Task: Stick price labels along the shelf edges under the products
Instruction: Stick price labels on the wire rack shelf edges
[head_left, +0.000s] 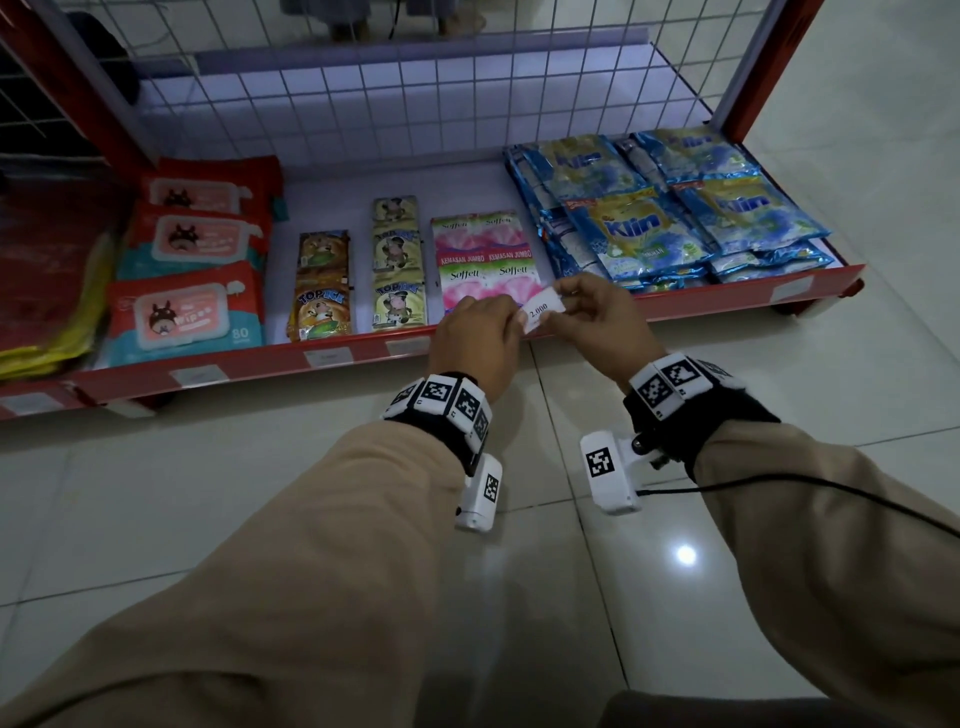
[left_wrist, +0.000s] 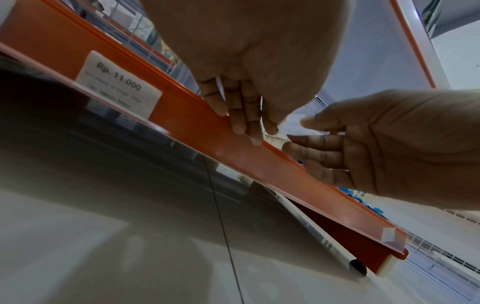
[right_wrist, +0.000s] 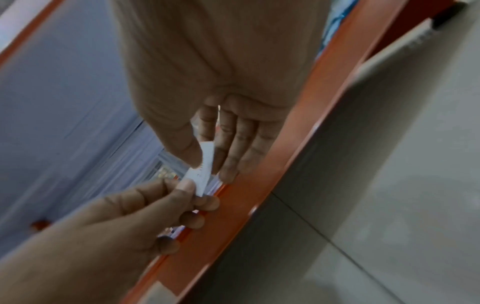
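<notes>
A small white price label (head_left: 543, 310) printed "2.000" is held just above the red shelf edge (head_left: 675, 306), in front of the pink Soffett tissue packs (head_left: 483, 260). My left hand (head_left: 511, 319) pinches its left end, and my right hand (head_left: 569, 306) pinches its right end between thumb and forefinger. In the right wrist view the label (right_wrist: 205, 164) stands edge-on between the right thumb and fingers, with the left hand (right_wrist: 187, 195) gripping its lower end beside the red edge (right_wrist: 272, 164). In the left wrist view the left fingers (left_wrist: 244, 123) hang over the red edge (left_wrist: 285, 170).
Wet wipes packs (head_left: 187, 306), Top Ice sachets (head_left: 322, 301) and blue Klin sachets (head_left: 675, 218) lie on the low shelf. Other labels (head_left: 328, 357) sit on the edge; one reads Rp. 11.000 (left_wrist: 119, 86). A wire grid (head_left: 415, 93) backs the shelf. Tiled floor lies below.
</notes>
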